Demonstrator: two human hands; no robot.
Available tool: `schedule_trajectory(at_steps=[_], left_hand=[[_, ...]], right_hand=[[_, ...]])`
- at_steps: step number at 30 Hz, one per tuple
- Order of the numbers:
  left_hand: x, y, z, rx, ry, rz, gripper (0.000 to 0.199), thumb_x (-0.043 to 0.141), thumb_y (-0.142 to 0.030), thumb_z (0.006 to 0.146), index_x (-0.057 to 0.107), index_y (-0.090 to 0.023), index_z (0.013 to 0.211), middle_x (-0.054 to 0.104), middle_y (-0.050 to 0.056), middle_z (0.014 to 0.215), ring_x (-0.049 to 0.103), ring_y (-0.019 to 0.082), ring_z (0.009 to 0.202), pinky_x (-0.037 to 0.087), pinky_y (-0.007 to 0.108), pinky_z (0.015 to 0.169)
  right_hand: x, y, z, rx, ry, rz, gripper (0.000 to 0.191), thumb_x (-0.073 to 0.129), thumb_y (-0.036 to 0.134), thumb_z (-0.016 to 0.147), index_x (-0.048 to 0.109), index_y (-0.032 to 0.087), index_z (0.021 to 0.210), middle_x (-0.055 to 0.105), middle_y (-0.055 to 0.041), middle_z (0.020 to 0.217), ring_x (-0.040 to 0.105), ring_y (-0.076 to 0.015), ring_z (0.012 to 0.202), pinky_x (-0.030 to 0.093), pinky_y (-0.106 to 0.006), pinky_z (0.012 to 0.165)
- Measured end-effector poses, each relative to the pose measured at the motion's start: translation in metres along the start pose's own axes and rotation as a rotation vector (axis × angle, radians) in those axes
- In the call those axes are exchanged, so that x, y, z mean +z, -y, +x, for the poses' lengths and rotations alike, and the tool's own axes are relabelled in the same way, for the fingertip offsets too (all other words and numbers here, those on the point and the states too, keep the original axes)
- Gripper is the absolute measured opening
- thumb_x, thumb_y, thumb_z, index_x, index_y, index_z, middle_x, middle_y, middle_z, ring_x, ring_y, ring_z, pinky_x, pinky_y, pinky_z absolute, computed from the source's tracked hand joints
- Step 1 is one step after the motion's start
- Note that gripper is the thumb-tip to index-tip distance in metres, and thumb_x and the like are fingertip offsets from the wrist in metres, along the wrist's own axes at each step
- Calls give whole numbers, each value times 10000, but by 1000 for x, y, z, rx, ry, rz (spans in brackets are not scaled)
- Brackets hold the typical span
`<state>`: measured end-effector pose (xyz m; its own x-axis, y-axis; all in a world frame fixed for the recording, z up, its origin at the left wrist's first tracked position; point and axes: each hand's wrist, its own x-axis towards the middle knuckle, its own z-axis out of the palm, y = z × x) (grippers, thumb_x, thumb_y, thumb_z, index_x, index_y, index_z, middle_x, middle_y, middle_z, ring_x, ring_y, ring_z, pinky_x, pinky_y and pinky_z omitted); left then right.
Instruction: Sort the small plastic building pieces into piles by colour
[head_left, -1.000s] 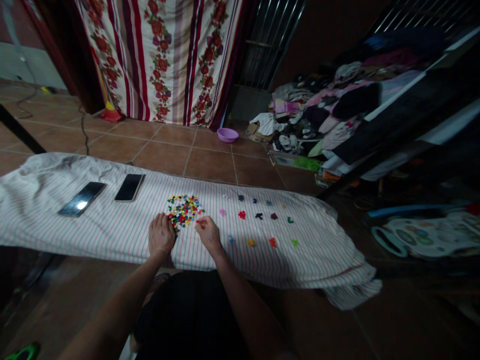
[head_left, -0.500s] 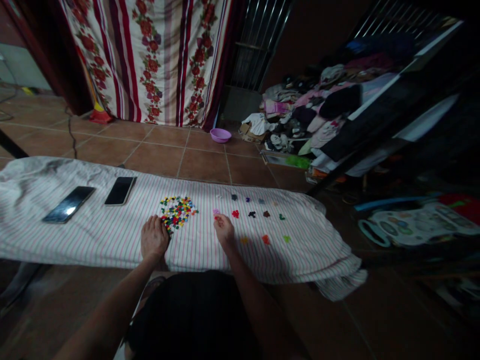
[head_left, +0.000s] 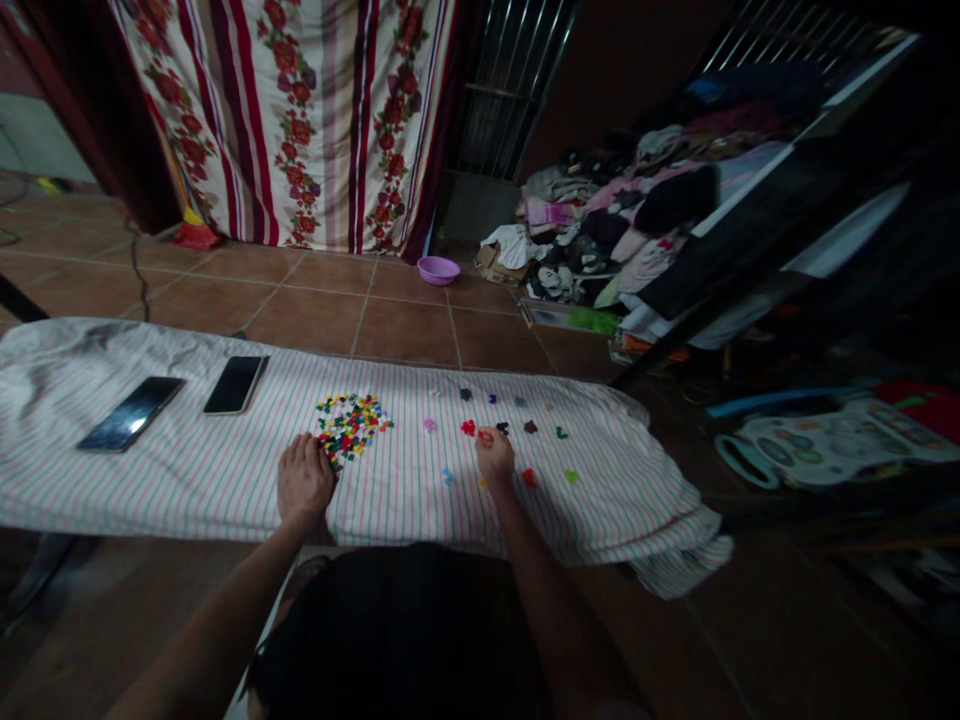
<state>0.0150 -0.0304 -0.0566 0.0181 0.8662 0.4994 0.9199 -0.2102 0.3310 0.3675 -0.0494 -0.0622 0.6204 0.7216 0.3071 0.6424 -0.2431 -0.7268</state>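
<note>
Two phones with dark screens sit at the left end of a white cloth with thin pink and green stripes (head_left: 187,490): first a dark slab with a bright glare on it (head_left: 131,414), then a black one with a pale edge (head_left: 235,385). Behind those, a floral curtain with dark red and cream stripes (head_left: 322,120) hangs down to the brown tiles. Next along is the left hand (head_left: 306,478), laid flat, fingers out straight and close together, not gripping anything I can see. It's right up against a loose pile of tiny multicolour pieces (head_left: 351,428), all jumbled together. Further right come the little single-colour clusters, spaced apart in rough rows: pink one (head_left: 429,425), light blue one (head_left: 447,477), then a bright red cluster (head_left: 468,428). Just beside the red is the right hand (head_left: 496,460), thumb and finger pinched together on what looks like a small red piece (head_left: 486,436), pretty blurry tbh. Past it: a black cluster (head_left: 503,428), orange one (head_left: 529,478), brown one (head_left: 530,427), dark green one (head_left: 561,433) and lime green one (head_left: 571,477). Behind that end there's a big heap of clothes (head_left: 600,210) on the floor, and far right a pale plastic panel with coloured ovals (head_left: 795,445).
</note>
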Motion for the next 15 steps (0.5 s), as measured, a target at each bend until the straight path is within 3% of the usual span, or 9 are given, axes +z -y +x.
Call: schedule_trajectory(at_steps=[8, 15], left_hand=[[0, 0, 0, -4, 5, -59, 381, 332, -252, 906, 557, -110, 1179, 595, 198, 1240, 475, 300, 1261, 367, 513, 1046], [0, 0, 0, 0, 19, -3, 402, 312, -268, 920, 572, -59, 1143, 602, 231, 1222, 492, 309, 1239, 385, 494, 1039]], right_hand=[[3, 0, 6, -13, 40, -51, 186, 511, 192, 692, 673, 220, 780, 685, -34, 744, 636, -183, 726, 514, -298, 739], [3, -2, 1, -19, 81, 114, 283, 476, 208, 718, 676, 197, 918, 726, -64, 906, 675, -192, 807, 547, -339, 793]])
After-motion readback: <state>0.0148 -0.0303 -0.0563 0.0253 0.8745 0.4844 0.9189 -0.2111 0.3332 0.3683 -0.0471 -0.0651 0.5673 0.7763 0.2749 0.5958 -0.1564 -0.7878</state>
